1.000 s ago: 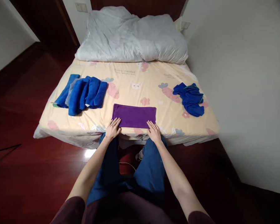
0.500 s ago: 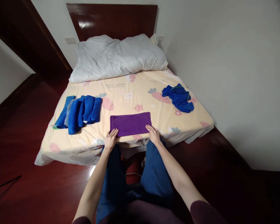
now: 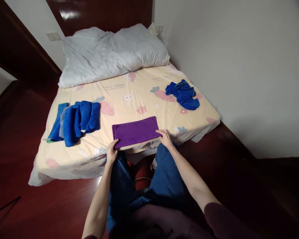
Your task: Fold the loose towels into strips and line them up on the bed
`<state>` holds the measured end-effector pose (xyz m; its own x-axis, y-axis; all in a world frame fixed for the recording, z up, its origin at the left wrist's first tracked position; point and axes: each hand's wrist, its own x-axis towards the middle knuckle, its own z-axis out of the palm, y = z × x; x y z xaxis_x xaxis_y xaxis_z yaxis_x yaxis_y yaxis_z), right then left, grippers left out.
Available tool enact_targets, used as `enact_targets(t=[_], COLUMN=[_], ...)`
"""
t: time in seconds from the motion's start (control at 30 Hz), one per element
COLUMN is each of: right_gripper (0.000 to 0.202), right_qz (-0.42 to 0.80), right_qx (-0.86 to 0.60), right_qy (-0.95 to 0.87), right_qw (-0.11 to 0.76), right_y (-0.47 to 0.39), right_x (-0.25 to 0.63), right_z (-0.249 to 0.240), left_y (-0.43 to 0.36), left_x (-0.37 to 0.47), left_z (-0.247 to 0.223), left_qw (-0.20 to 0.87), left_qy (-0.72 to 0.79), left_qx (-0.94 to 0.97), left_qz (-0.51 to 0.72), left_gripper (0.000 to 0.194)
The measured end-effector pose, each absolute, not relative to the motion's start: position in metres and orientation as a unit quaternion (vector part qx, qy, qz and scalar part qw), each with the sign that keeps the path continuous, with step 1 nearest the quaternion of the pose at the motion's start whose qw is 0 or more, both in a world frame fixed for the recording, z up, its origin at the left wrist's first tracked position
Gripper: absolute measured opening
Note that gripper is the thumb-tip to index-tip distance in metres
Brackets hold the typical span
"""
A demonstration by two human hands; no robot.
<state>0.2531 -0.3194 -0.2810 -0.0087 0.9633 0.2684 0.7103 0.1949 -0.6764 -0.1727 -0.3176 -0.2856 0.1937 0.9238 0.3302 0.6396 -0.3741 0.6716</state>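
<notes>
The purple cloth (image 3: pixel 136 131) lies between left hand (image 3: pixel 112 152) and right hand (image 3: pixel 165 137), touching both.

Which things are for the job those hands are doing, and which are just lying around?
Job:
purple cloth, touched by left hand and right hand
likely row of cloths, crumpled blue cloth

Lying about:
bunched pale quilt
thin dark rod

A home bedroom — bed (image 3: pixel 137 84), dark headboard (image 3: pixel 104 15), rumpled white duvet (image 3: pixel 114 49).
</notes>
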Motion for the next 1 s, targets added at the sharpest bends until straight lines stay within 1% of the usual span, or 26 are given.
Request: enact_targets(t=[0.23, 0.4, 0.53, 0.63, 0.67, 0.77, 0.83, 1.0], right_gripper=[0.048, 0.033, 0.030, 0.023, 0.023, 0.040, 0.047, 0.051], right_qz=[0.176, 0.163, 0.154, 0.146, 0.142, 0.132, 0.129, 0.111], right_qx=[-0.645, -0.655, -0.659, -0.674, -0.681, -0.694, -0.698, -0.702], right_qy=[-0.627, -0.630, -0.632, -0.619, -0.613, -0.602, -0.597, -0.586], right_qw=[0.399, 0.384, 0.377, 0.375, 0.374, 0.371, 0.374, 0.388], right_y=[-0.305, -0.303, -0.302, -0.302, -0.302, -0.302, -0.302, -0.301], right_x=[0.257, 0.256, 0.255, 0.253, 0.253, 0.250, 0.249, 0.247], right_z=[-0.300, -0.302, -0.299, -0.298, -0.298, -0.298, -0.299, -0.304], left_y=[-0.317, -0.319, -0.319, -0.317, -0.317, -0.315, -0.314, -0.313], left_x=[-0.172, -0.169, -0.170, -0.171, -0.172, -0.171, -0.169, -0.165], left_z=[-0.279, -0.273, -0.275, -0.281, -0.284, -0.290, -0.293, -0.292], left_qw=[0.213, 0.216, 0.211, 0.218, 0.220, 0.217, 0.211, 0.233], left_qy=[0.563, 0.581, 0.587, 0.603, 0.615, 0.654, 0.667, 0.660], left_qx=[0.707, 0.691, 0.691, 0.667, 0.652, 0.609, 0.597, 0.567], left_qz=[0.372, 0.372, 0.365, 0.380, 0.385, 0.392, 0.392, 0.434], left_gripper=[0.061, 0.052, 0.045, 0.037, 0.034, 0.033, 0.034, 0.043])
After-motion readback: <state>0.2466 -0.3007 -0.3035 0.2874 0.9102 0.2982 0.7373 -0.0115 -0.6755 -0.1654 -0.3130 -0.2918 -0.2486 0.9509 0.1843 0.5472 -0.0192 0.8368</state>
